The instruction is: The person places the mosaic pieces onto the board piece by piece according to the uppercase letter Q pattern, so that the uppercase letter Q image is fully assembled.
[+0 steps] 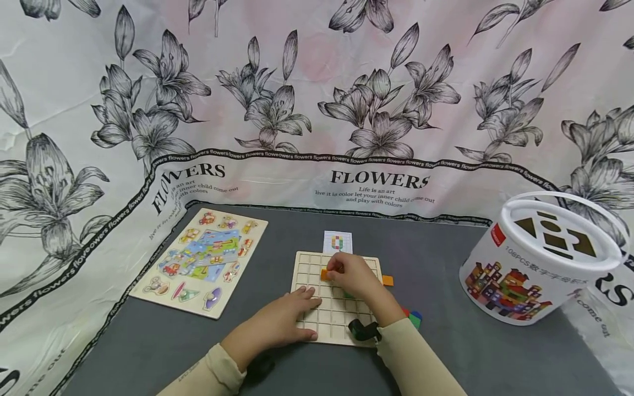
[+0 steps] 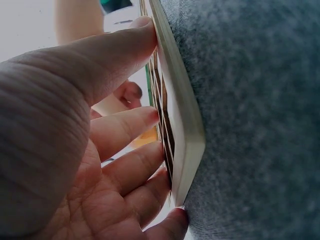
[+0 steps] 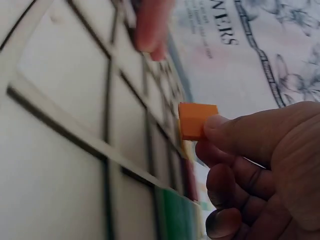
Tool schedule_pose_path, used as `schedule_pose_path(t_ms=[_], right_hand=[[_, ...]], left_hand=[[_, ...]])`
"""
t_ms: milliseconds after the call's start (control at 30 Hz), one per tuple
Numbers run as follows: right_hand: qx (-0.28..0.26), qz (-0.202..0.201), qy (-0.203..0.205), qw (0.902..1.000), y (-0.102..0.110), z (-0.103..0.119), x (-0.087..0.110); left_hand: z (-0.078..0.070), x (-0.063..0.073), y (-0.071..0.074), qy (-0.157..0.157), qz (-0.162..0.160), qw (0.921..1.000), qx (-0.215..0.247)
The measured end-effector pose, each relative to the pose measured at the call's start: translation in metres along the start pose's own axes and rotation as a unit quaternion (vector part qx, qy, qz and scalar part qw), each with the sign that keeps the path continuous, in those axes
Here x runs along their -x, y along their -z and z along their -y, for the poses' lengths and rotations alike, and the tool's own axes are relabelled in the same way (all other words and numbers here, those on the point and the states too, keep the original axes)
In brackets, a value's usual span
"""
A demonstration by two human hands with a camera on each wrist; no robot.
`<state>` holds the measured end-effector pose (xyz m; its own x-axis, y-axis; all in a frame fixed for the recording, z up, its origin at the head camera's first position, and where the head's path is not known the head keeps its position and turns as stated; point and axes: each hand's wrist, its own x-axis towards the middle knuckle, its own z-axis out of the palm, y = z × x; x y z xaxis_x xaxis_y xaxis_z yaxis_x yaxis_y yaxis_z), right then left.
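Note:
A pale wooden grid board lies on the table in front of me. My left hand rests on its left side, fingers spread over the squares and thumb at the near edge; the left wrist view shows the fingertips on the board's surface. Between thumb and fingers, my right hand pinches an orange square tile over the upper part of the board. In the right wrist view, a green tile sits in the grid, with red and yellow ones beyond it. My right hand partly hides these in the head view.
Behind the board lies a card with a coloured square pattern. To the right are an orange piece and several loose red, green and blue tiles. A picture puzzle board lies left; a white lidded bucket stands right.

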<state>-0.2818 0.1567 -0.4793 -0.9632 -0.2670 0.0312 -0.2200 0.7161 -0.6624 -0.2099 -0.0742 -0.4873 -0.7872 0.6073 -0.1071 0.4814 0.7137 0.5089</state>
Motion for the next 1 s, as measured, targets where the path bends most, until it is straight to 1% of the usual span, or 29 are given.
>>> schedule_pose_path(t_ms=[100, 200, 267, 400, 500, 700, 800, 900, 1000], right_hand=[[0.015, -0.002, -0.001, 0.9999, -0.002, 0.001, -0.003], [0.016, -0.008, -0.003, 0.9998, 0.000, 0.002, -0.003], [0.019, -0.007, 0.003, 0.9998, 0.000, 0.003, -0.003], [0.022, 0.015, 0.009, 0.9996, -0.001, 0.004, -0.002], [0.033, 0.023, 0.011, 0.9991, -0.002, 0.005, -0.002], [0.069, 0.014, 0.030, 0.9971, -0.007, 0.008, -0.002], [0.076, 0.008, 0.030, 0.9966, -0.008, 0.007, -0.001], [0.069, -0.004, 0.028, 0.9972, -0.002, 0.004, 0.001], [0.059, -0.023, 0.015, 0.9979, 0.016, -0.006, 0.005]], left_hand=[[-0.004, -0.001, 0.001, -0.001, -0.001, 1.0000, 0.000], [-0.006, -0.002, 0.004, 0.000, -0.002, 1.0000, -0.001], [-0.007, -0.002, 0.006, 0.001, -0.001, 1.0000, -0.001], [-0.007, -0.001, 0.006, 0.002, 0.001, 1.0000, -0.001], [-0.006, -0.001, 0.006, 0.002, -0.001, 1.0000, -0.001], [-0.005, 0.001, 0.005, 0.002, -0.003, 1.0000, -0.003], [-0.006, 0.002, 0.005, 0.000, -0.007, 1.0000, 0.003], [-0.007, 0.003, 0.005, 0.000, -0.007, 1.0000, 0.007], [-0.008, 0.004, 0.005, 0.005, -0.001, 1.0000, 0.007]])
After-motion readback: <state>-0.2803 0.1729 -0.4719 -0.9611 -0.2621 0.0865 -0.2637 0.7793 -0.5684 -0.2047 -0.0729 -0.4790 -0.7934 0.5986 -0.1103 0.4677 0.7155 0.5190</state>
